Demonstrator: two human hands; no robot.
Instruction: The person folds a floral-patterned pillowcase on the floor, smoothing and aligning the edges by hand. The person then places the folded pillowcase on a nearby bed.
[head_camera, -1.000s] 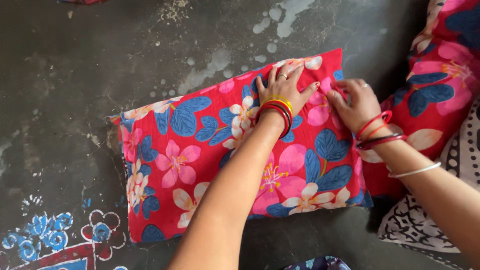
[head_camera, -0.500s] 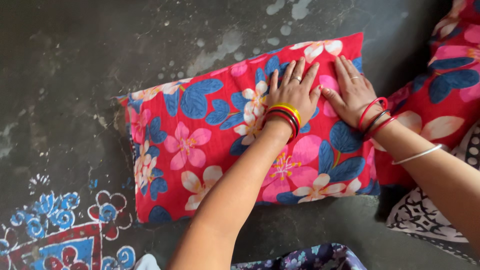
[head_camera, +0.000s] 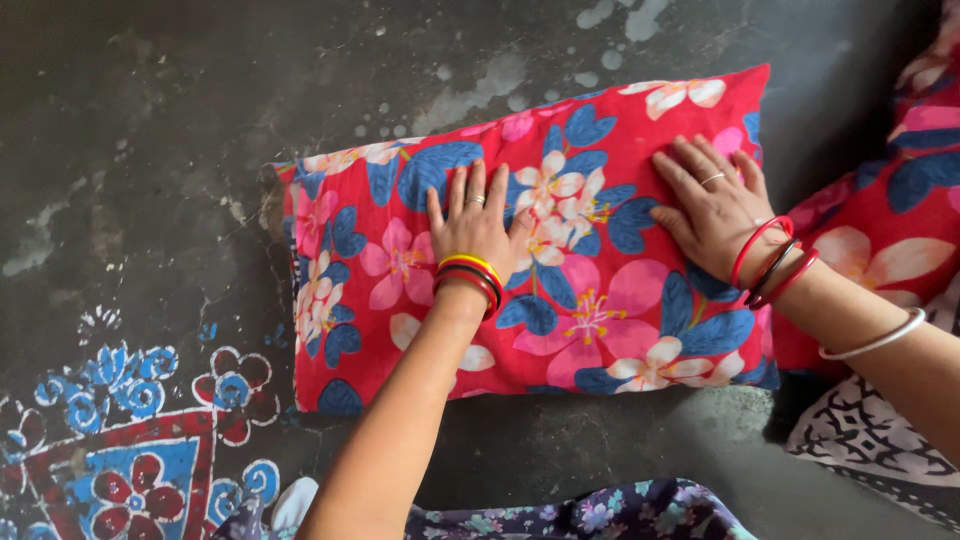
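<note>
A red pillow (head_camera: 560, 330) printed with pink, white and blue flowers lies flat on the dark floor. My left hand (head_camera: 476, 225) rests palm down on its left half, fingers spread, with yellow, red and black bangles at the wrist. My right hand (head_camera: 715, 205) presses flat on the pillow's right end, fingers apart, with red and dark bangles and a thin white one further up the arm. Neither hand holds anything.
A second cushion in the same red flower print (head_camera: 890, 230) lies at the right edge, over a black-and-white patterned cloth (head_camera: 880, 450). Painted blue and red flowers (head_camera: 130, 450) mark the floor at lower left. Purple flowered fabric (head_camera: 600, 515) shows at the bottom.
My left hand slid from beside the right hand to the pillow's left half. The right hand, pinching the pillow's end a second ago, now lies flat. The view shifted slightly.
</note>
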